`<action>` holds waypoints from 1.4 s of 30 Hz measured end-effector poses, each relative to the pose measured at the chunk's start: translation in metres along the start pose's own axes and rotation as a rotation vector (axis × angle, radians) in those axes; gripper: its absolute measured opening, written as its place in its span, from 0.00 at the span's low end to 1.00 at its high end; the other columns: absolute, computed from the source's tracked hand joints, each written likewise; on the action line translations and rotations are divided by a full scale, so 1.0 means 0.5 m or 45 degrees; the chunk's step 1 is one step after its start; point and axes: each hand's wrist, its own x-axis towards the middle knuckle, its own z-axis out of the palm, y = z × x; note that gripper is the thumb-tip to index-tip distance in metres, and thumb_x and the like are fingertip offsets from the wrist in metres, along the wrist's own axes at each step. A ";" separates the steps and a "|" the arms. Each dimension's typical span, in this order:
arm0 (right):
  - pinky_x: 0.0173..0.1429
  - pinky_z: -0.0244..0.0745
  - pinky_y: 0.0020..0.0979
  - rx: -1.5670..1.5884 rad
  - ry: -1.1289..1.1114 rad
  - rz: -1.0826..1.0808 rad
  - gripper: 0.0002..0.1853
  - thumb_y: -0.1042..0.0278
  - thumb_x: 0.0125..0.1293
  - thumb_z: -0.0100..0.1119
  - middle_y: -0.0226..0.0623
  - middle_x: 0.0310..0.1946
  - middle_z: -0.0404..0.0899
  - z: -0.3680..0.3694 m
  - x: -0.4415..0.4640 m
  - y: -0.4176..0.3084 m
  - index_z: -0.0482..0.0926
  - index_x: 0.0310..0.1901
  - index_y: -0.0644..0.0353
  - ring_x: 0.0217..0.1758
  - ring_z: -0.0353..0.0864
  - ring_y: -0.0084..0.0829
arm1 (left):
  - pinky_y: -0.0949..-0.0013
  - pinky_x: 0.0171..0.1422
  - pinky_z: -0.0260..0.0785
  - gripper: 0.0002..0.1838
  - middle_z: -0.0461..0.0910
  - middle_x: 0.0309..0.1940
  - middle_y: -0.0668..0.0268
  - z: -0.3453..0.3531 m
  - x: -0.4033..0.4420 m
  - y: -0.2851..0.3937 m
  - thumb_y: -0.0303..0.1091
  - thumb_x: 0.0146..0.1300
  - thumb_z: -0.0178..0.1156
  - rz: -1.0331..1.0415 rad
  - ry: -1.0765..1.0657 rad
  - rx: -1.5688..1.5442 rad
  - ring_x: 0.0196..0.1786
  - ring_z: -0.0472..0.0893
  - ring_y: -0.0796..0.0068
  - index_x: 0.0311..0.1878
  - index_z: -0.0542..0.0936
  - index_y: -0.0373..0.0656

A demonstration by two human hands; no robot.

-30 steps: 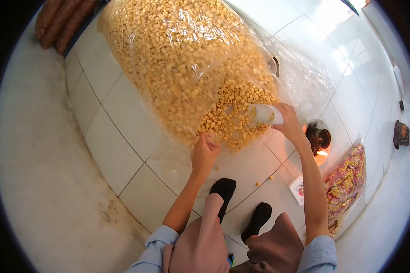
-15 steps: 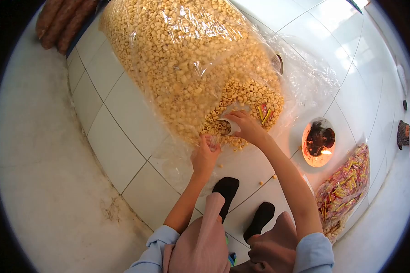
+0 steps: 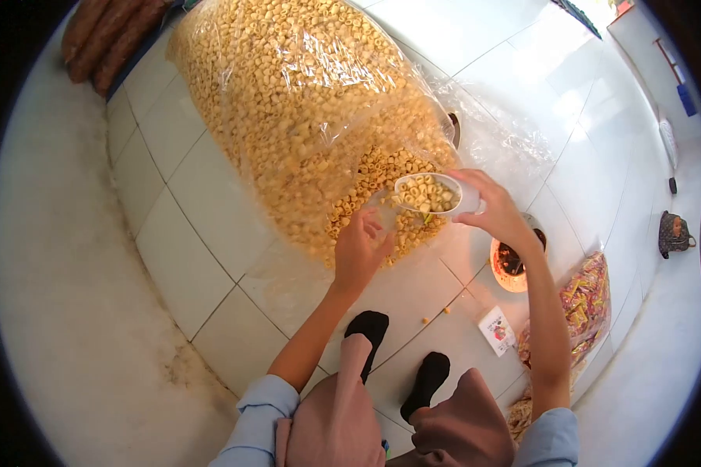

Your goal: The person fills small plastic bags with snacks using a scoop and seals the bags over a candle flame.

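Observation:
My right hand (image 3: pixel 492 204) grips a white plastic scoop (image 3: pixel 467 198) heaped with small ring-shaped snacks (image 3: pixel 427 192). The scoop is raised above the mouth of a large clear bag (image 3: pixel 288 101) full of the same snacks. Just left of the scoop's lip, my left hand (image 3: pixel 360 247) has its fingers curled round a small clear plastic bag (image 3: pixel 383 212), whose outline is faint. Below the scoop, loose snacks (image 3: pixel 374 167) lie in the big bag's opening. A yellow-green sachet there is mostly covered by the scoop.
Behind my right forearm is a plate (image 3: pixel 509 282) with dark, burnt-looking matter. A bag of red and yellow sachets (image 3: pixel 588 300) leans at right, near a white printed packet (image 3: pixel 497 331). Brown rolls (image 3: pixel 109 39) are at upper left. Stray snacks (image 3: pixel 425 320) dot the tiled floor.
My right hand has lifted the scoop, now filled, up and rightward out of the snack pile. My left hand has opened slightly beside it. The view has shifted; the printed packet is now visible.

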 end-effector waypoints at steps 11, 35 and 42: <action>0.59 0.62 0.32 -0.407 -0.045 -0.144 0.28 0.75 0.43 0.59 0.37 0.48 0.70 -0.058 -0.027 -0.117 0.69 0.51 0.58 0.54 0.65 0.37 | 0.68 0.44 0.61 0.29 0.72 0.32 0.69 0.034 0.059 0.024 0.30 0.44 0.65 0.278 -0.021 0.046 0.33 0.72 0.74 0.52 0.67 0.42; 0.49 0.73 0.30 -0.898 0.149 -0.525 0.24 0.84 0.42 0.56 0.38 0.50 0.65 -0.006 -0.017 -0.195 0.71 0.46 0.61 0.53 0.69 0.37 | 0.64 0.50 0.64 0.28 0.70 0.43 0.57 0.044 0.054 -0.024 0.30 0.46 0.65 0.055 -0.124 -0.281 0.44 0.71 0.61 0.52 0.65 0.41; 0.49 0.74 0.32 -0.786 0.263 -0.273 0.25 0.82 0.42 0.58 0.37 0.49 0.65 -0.008 0.000 -0.158 0.71 0.47 0.58 0.53 0.69 0.37 | 0.70 0.51 0.65 0.30 0.68 0.44 0.62 0.032 0.056 -0.038 0.30 0.50 0.63 -0.045 -0.196 -0.673 0.47 0.69 0.72 0.55 0.60 0.43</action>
